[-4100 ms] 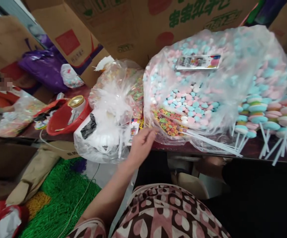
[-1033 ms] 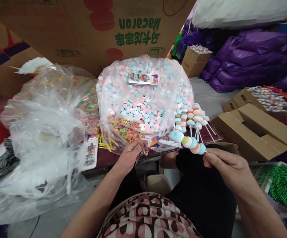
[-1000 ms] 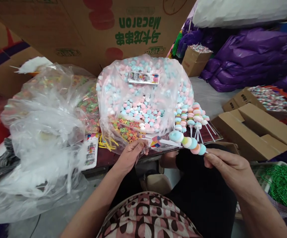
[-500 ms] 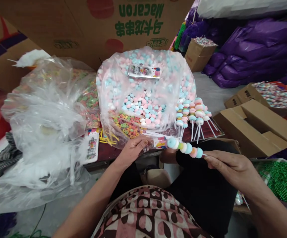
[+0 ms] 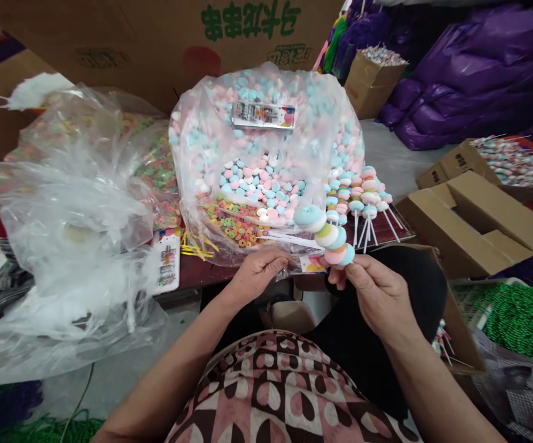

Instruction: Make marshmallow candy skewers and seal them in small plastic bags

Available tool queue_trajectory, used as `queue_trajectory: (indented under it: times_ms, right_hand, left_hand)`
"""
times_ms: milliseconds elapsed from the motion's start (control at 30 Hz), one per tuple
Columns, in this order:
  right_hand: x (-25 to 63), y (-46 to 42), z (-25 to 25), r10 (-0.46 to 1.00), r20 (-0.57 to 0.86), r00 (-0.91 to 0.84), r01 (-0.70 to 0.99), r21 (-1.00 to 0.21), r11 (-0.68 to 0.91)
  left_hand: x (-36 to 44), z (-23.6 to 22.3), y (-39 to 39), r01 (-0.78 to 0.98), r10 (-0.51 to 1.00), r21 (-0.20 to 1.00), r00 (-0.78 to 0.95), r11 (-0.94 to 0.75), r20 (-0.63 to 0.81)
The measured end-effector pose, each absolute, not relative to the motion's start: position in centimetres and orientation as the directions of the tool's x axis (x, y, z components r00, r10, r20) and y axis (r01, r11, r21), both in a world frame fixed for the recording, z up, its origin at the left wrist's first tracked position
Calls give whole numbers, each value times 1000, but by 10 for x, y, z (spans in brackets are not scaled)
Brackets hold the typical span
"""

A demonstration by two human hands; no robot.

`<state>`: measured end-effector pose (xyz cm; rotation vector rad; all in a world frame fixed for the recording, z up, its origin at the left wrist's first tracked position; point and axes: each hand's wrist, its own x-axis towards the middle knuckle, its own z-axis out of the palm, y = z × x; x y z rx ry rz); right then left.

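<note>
In my right hand (image 5: pixel 379 289) is the lower end of a candy skewer (image 5: pixel 333 237), pinched between thumb and fingers. Its blue, white, green, orange and pink sweets tilt up and away to the left. My left hand (image 5: pixel 259 274) is closed on a clear plastic wrapper (image 5: pixel 312 263) with a colourful printed end, just below the skewer. Behind both hands stands a big clear bag of pastel sweets (image 5: pixel 266 178), with small ring candies (image 5: pixel 236 221) at its front. White sticks (image 5: pixel 289 239) lie at the bag's lower edge. Finished-looking skewers (image 5: pixel 368 191) rest in a pile to the right.
A bag of ring candies (image 5: pixel 155 166) and crumpled clear plastic (image 5: pixel 77 246) are at left. Yellow ties (image 5: pixel 197 246) and a stack of printed wrappers (image 5: pixel 167 261) lie near the table edge. At right are an open carton (image 5: pixel 487 215) and green strands (image 5: pixel 524 323).
My right hand has brought the skewer left and tilted its far end up, above the wrapper. The left hand still holds the wrapper. The view has shifted slightly.
</note>
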<state>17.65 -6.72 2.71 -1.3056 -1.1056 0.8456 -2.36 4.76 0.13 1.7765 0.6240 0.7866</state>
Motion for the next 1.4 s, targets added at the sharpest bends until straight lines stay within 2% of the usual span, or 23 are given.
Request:
queue_trajectory:
  times_ms: [167, 333, 500, 567, 700, 767, 1000, 1100, 1233, 1333, 1400]
  right_hand:
    - [176, -68, 28, 957, 140, 253, 66, -990, 127]
    - [173, -66, 37, 979, 125, 163, 194, -977, 93]
    - [164, -62, 36, 986, 168, 3, 283, -945, 160]
    - [164, -62, 33, 987, 157, 13, 296, -944, 146]
    - [168, -62, 33, 984, 118, 133, 251, -964, 82]
    - [170, -62, 35, 989, 101, 107, 247, -966, 72]
    - [168, -62, 34, 990, 98, 99, 264, -962, 69]
    - [168, -61, 32, 990, 74, 122, 218, -975, 46]
    - [181, -68, 37, 950, 78, 304, 133, -990, 39]
    - [201, -81, 45, 944, 84, 318, 185, -982, 25]
    - [214, -91, 48, 950, 78, 303, 247, -969, 1]
  left_hand:
    - [-24, -1, 46, 79, 759, 955, 628, -286, 175]
    - [-18, -5, 44, 53, 736, 950, 646, -309, 203]
    - [-14, -3, 43, 92, 742, 954, 651, -286, 160]
    - [-15, -3, 43, 88, 758, 975, 645, -206, 101]
    - [-17, -7, 40, 52, 760, 997, 645, 65, -83]
    - [-17, -11, 39, 46, 768, 993, 631, 107, -112]
    - [-12, -6, 34, 72, 810, 993, 585, -98, 37]
    - [-13, -3, 35, 71, 826, 992, 562, -105, 47]
    - [-20, -5, 41, -94, 876, 989, 480, 113, -55]
    - [-26, -4, 48, -265, 862, 903, 473, 337, -183]
    - [-29, -2, 51, -340, 851, 847, 476, 409, -221]
